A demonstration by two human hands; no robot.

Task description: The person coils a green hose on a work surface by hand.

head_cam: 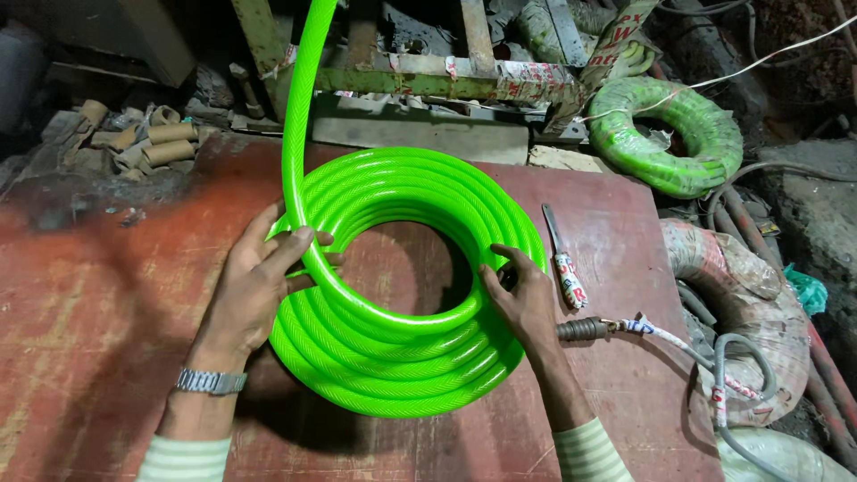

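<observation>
A bright green hose coil [393,357] lies flat on a reddish brown board [98,312]. A loose length of the same hose [299,98] rises from the coil's left side and runs up out of the top of the view. My left hand [259,281] grips the coil's left side, where that length joins it, with the thumb over the top turn. My right hand [522,299] rests on the right inner edge of the coil, fingers curled on the hose. A watch sits on my left wrist.
A knife with a taped handle [562,259] lies on the board right of the coil. A metal nozzle on a wrapped cable [589,328] lies beside it. A wrapped green coil [665,134] and a sacking-wrapped bundle [750,312] sit at right. Cardboard tubes [165,143] lie at upper left.
</observation>
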